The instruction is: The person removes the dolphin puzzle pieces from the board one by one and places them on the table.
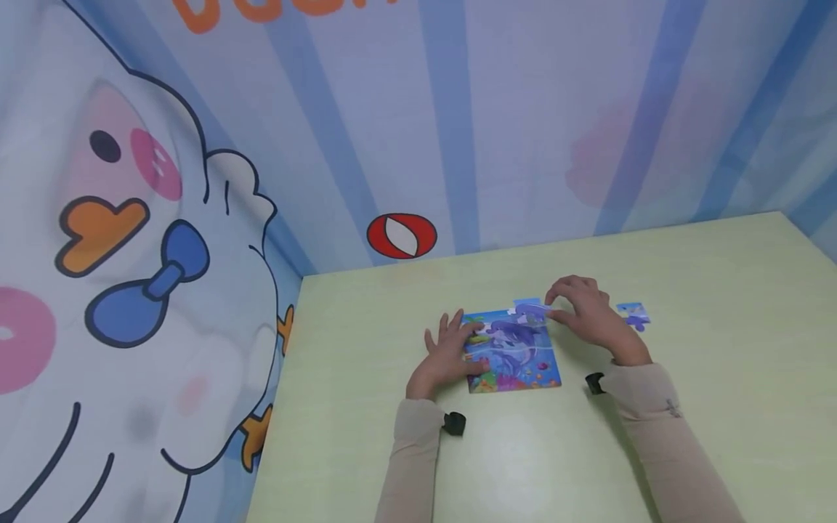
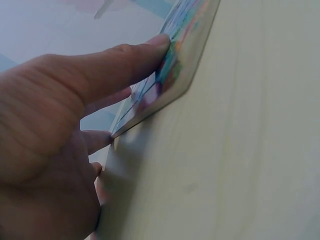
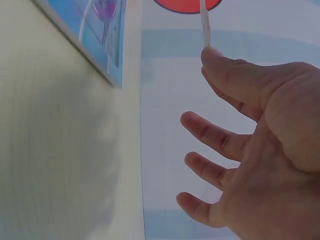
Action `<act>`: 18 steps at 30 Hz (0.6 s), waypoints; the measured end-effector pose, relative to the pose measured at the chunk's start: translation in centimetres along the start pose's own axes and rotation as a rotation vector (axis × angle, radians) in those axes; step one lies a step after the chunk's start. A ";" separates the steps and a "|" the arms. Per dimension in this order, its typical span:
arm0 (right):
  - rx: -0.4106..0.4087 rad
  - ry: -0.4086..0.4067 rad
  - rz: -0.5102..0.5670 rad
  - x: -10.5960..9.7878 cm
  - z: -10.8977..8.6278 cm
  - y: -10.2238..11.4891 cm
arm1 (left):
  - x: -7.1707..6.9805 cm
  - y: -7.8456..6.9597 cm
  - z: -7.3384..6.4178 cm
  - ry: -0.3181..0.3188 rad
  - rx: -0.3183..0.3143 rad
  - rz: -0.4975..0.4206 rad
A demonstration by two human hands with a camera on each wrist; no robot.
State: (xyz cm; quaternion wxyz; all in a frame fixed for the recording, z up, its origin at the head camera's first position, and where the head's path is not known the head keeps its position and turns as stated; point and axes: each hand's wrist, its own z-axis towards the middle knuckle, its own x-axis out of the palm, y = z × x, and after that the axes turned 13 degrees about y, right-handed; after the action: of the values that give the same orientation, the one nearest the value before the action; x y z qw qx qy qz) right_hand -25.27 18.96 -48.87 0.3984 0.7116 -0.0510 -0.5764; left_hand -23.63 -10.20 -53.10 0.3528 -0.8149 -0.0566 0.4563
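Note:
A jigsaw puzzle (image 1: 513, 367) with purple dolphins and a bright sea floor lies on the table. My left hand (image 1: 447, 357) rests on its left side, fingers spread and thumb laid over the picture. In the left wrist view the thumb (image 2: 145, 55) touches the picture near a corner, with other fingertips along the edge. Above the puzzle's far right corner, my right hand (image 1: 588, 314) pinches a puzzle piece (image 3: 205, 25) between thumb and index finger. That piece appears edge-on in the right wrist view, the other fingers held apart from it.
A loose puzzle piece (image 1: 632, 314) lies on the table to the right of my right hand. The pale wooden table (image 1: 366, 334) ends at a striped cloth backdrop (image 1: 510, 145). To the left hangs cloth with a large cartoon bird (image 1: 216, 392).

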 end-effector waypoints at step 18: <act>0.086 -0.007 0.064 -2.5 -3.1 -1.8 | 0.1 0.0 -0.2 -0.007 0.006 -0.023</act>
State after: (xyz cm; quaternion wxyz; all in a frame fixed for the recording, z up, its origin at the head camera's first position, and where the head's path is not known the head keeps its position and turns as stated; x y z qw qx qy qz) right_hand -24.11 23.04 -48.00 0.3855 0.7240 -0.1001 -0.5632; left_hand -23.39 -10.25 -53.10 0.3604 -0.8116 -0.0656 0.4551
